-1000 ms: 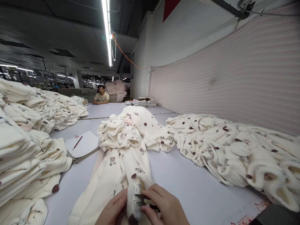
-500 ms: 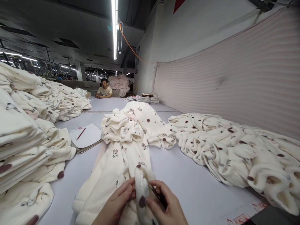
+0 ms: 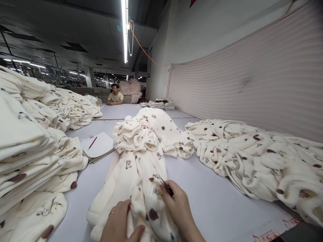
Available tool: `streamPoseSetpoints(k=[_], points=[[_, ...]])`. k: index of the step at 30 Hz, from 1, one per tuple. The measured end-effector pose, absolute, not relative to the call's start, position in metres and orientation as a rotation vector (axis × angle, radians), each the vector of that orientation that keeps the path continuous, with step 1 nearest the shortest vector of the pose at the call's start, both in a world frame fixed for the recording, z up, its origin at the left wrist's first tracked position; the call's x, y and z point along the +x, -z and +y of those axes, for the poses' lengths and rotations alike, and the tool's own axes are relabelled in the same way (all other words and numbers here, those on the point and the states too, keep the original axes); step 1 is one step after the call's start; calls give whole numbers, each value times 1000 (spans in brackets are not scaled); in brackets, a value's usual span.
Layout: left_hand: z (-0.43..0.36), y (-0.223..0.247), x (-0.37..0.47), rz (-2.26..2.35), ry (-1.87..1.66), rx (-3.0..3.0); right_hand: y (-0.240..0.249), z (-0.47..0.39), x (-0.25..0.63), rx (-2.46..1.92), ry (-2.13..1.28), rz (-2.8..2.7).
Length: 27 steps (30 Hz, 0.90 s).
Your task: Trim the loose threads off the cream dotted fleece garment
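Note:
A cream fleece garment (image 3: 148, 161) with dark spots and small animal prints lies lengthwise in front of me, its far part bunched up. My left hand (image 3: 121, 220) rests on the near part of it, thumb apart from the fingers. My right hand (image 3: 176, 203) is closed around thread snips (image 3: 168, 188) with dark handles. Their metal tip points up and left over the fleece. Folds of the garment lie between both hands, and the left fingertips are partly hidden in the cloth.
Tall piles of matching fleece garments (image 3: 27, 134) stand at left; another heap (image 3: 242, 151) lies at right. A red pen (image 3: 92, 143) lies on a paper stack (image 3: 101, 145). At the table's (image 3: 202, 198) far end a person (image 3: 115, 95) sits near stacked cloth pieces (image 3: 156, 105). A striped cloth (image 3: 242, 77) hangs along the wall.
My hands have moved apart; the raised edge of fleece between them has been lowered. The left hand now lies on the garment, while the right still holds the snips. The view shifted slightly.

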<state>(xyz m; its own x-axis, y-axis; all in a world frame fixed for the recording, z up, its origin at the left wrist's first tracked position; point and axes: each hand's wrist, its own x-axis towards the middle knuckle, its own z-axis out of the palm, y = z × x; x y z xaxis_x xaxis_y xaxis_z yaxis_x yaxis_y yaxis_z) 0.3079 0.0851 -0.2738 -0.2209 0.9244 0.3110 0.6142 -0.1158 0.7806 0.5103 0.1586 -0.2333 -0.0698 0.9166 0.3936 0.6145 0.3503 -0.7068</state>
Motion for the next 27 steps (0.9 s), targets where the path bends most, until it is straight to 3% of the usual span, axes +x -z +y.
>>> streamPoseSetpoints(k=[5,10,17,27], points=[[93,279,324,1843,-1304,1848,232,137,519,-1355,-489,-1567],[95,280,334,1743,-1465,1838,216,114,515,-1140,-666,-2048],[95,274,350,1635,-1698,1805,193,120,508,-1210,-242,-2443],[93,268,350,1641,-1660,1663,191,122,509,-1211,-255,-2389]])
